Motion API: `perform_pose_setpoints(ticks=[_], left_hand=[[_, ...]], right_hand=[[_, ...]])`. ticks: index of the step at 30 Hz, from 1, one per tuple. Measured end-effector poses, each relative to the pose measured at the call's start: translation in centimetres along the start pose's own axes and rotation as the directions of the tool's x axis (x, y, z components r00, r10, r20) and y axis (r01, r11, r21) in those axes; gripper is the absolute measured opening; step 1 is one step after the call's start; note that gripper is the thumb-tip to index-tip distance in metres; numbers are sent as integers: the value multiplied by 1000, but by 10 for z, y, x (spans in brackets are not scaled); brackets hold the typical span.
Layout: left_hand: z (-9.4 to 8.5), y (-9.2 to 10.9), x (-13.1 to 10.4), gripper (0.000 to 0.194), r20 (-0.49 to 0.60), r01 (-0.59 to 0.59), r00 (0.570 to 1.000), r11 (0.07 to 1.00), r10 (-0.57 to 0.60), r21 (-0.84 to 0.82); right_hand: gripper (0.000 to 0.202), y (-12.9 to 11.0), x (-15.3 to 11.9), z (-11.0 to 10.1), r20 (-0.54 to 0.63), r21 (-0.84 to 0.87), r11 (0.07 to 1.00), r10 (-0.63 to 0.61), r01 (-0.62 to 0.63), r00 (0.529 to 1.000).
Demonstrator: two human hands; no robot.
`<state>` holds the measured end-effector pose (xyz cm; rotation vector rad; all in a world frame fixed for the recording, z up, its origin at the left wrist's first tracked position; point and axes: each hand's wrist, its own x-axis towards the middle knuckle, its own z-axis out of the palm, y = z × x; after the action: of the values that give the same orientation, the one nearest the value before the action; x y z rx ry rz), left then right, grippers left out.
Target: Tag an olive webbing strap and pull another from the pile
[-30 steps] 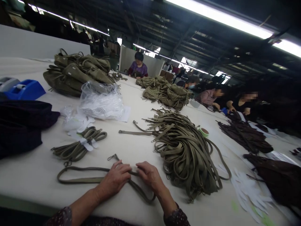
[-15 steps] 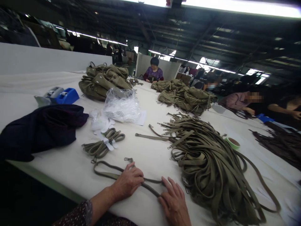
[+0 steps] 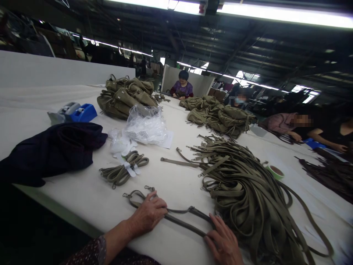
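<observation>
Olive strap point(image 3: 176, 214), one, is lying folded flat on the white table point(image 3: 82, 191) near its front edge, metal clips at its left end. Left hand point(image 3: 147, 215) is pressing down on the strap's left part with fingers curled over it; right hand point(image 3: 224, 243) is resting flat, fingers spread, on its right fold, just beside one large heap of loose straps point(image 3: 248, 191). One tied strap bundle point(image 3: 124, 170) is lying beyond the left hand. Two piles of olive bags point(image 3: 125, 95) point(image 3: 220, 115), one clear plastic bag point(image 3: 146, 126), one dark garment point(image 3: 52, 151), one blue tape dispenser point(image 3: 81, 112) and one green tape roll point(image 3: 274, 171) are sitting farther back. Compared with half a second earlier, the hands are standing wider apart, the right one having slid rightward, and the strap is lying more drawn out.
</observation>
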<state>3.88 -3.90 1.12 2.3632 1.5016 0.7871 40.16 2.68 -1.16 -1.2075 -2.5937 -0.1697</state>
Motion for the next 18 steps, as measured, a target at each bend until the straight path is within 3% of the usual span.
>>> perform_pose_setpoints(ticks=[7, 10, 13, 18], left_hand=[[4, -2, -1, 16, 7, 9, 1000, 1000, -9, 3], [2, -1, 2, 17, 0, 1, 1000, 999, -1, 34], [-1, -1, 3, 17, -4, -23, 1000, 998, 23, 52], [2, -5, 0, 38, -69, -31, 997, 998, 35, 51]], right_hand=[[22, 29, -15, 0, -49, -132, 981, -151, 144, 987], [21, 33, -21, 4, -82, -126, 981, -158, 147, 984], [19, 28, -21, 1, -84, -67, 993, -101, 95, 991], [14, 3, -14, -23, 38, 131, 983, 122, -126, 992]])
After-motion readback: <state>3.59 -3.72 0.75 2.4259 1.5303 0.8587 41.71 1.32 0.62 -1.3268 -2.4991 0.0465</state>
